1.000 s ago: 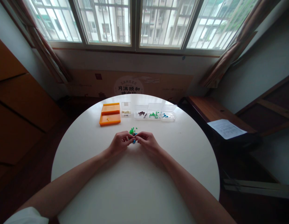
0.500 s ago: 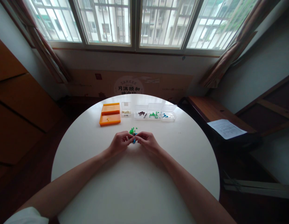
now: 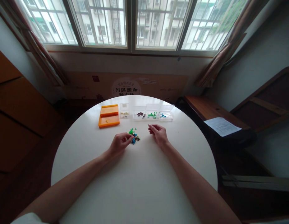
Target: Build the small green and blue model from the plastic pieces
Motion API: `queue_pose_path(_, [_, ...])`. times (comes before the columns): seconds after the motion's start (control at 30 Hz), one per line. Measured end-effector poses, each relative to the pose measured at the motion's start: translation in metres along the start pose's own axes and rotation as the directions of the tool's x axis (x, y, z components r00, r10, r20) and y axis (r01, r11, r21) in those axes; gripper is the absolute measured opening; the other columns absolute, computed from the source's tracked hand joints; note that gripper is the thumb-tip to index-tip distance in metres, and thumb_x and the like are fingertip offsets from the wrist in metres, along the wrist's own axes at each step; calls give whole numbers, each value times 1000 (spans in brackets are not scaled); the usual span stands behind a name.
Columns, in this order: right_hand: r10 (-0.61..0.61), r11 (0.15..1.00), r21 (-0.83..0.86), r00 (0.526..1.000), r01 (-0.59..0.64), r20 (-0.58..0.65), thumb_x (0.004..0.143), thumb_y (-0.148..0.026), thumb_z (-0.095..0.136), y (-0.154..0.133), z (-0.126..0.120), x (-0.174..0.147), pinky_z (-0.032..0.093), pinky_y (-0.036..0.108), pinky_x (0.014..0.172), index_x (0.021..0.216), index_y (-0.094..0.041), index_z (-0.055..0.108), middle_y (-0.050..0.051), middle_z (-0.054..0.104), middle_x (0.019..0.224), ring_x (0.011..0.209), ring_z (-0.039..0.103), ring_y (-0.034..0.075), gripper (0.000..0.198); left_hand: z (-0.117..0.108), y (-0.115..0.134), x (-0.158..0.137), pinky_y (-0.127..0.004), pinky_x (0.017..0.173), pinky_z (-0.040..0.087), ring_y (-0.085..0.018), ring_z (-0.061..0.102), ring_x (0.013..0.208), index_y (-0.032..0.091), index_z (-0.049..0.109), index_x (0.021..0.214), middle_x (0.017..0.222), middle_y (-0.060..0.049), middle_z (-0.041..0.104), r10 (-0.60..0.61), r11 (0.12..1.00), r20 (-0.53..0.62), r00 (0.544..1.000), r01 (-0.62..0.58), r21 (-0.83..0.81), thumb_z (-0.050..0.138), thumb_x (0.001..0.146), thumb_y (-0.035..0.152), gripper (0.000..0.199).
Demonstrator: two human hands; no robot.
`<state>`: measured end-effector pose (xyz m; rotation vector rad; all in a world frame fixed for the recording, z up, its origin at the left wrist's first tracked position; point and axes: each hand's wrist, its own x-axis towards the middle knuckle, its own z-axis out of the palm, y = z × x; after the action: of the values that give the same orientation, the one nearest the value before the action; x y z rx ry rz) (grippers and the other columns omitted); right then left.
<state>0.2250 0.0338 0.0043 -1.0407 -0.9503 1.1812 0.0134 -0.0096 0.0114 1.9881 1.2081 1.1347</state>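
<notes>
A pile of small green, blue and dark brown pieces (image 3: pixel 134 140) lies on the white round table (image 3: pixel 139 177). My left hand (image 3: pixel 121 142) is at the pile's left edge, thumb and fingers pinched together; what they hold, if anything, is hidden. To the right of the pile, my right hand (image 3: pixel 158 133) pinches a small dark brown piece (image 3: pixel 148 125) just in front of the clear boxes. Those boxes hold dark brown pieces (image 3: pixel 140 114), green pieces (image 3: pixel 152 115) and blue pieces (image 3: pixel 163 115).
At the back left stands an orange tray (image 3: pixel 109 124) with a few yellow bits. Beside it, a clear box (image 3: pixel 124 115) contains pale pieces. A printed paper sheet (image 3: pixel 222 126) lies on a wooden bench (image 3: pixel 205 107) to the right, beyond the table edge.
My right hand has moved away from the left, rightward and slightly farther back, with the dark brown piece in its fingertips. My left hand has stayed by the pile. The view has shifted slightly.
</notes>
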Motion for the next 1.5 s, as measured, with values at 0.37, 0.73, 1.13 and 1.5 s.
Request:
queue_pose_path(0.37, [3,985,-171,994,-21,-106,58,-36,72,2,22,36,44,22,44,66,-10,65,5,62,56,48,53,11,28,2,-1,1,-17,43,39,-8,49,43,11,69,79,57,-2,62,10,1000,11,1000,-10,3,55,81,34,27])
queue_pose_path(0.73, [-7,971,-239,988,-31,-155,68,-30,59,6,48,69,44,20,44,66,-9,63,6,63,58,46,53,8,21,3,-5,1,-18,47,40,-9,50,47,12,69,80,57,-2,62,46,997,31,998,-48,57,56,81,32,24])
queue_pose_path(1.13, [-298,654,-588,877,475,376,77,-18,52,5,25,-14,46,25,61,84,-16,68,6,64,77,59,54,11,18,1,-5,1,-17,41,37,-9,48,43,12,67,78,51,-1,57,-78,997,-59,995,77,-12,51,83,37,30])
queue_pose_path(1.5, [-220,515,-620,791,591,571,82,-20,53,2,23,-33,43,23,61,95,-20,66,6,58,96,58,53,8,19,2,-6,-1,-17,39,29,-7,40,43,11,67,76,49,2,50,-98,995,-70,993,99,10,52,81,37,30])
